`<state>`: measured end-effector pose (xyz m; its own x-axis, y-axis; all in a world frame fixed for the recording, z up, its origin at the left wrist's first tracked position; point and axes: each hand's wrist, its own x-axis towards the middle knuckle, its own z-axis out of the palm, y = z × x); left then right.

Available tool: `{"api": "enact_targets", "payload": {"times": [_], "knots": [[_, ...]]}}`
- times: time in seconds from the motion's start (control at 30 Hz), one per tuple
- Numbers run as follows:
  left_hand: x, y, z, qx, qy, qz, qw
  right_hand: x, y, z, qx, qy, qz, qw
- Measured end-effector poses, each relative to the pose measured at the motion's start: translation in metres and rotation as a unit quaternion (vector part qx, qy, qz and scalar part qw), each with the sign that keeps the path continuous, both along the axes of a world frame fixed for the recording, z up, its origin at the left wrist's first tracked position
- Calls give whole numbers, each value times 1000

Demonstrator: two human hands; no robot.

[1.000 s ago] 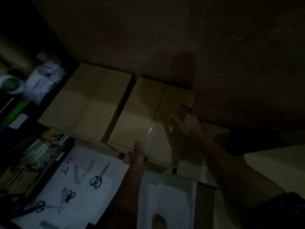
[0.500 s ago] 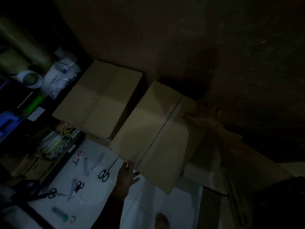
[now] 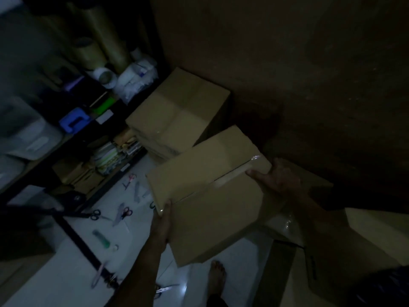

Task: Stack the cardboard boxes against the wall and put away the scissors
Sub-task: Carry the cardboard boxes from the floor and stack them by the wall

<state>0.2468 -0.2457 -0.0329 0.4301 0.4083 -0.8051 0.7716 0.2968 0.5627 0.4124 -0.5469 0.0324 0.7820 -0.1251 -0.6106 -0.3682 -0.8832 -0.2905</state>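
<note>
We have the taped cardboard box (image 3: 212, 196) clamped between both palms, off the floor and tilted. Left hand (image 3: 162, 222) presses the near-left corner, fingers along the side; right hand (image 3: 276, 179) cups the far-right edge, thumb over the tape seam. It looks light and stiff, with smooth faces, so likely slippy: take opposite edges, low. Scissors (image 3: 126, 212) lie loose on the floor, left. Beyond, the second box (image 3: 179, 111) sits by the wall (image 3: 287, 63).
</note>
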Motion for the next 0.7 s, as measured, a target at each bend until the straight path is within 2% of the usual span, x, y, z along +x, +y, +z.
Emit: {"api": "enact_targets", "payload": {"times": [0.23,0.53,0.7], "knots": [[-138,123,59,80,-23,60,995,-105,130,24,103,-9,39,994],[-414,280,129,98,-84,215,968,-293,361,83,140,-49,206,967],[-565,346,166,114,-108,298,942,-407,479,110,163,-26,286,944]]}}
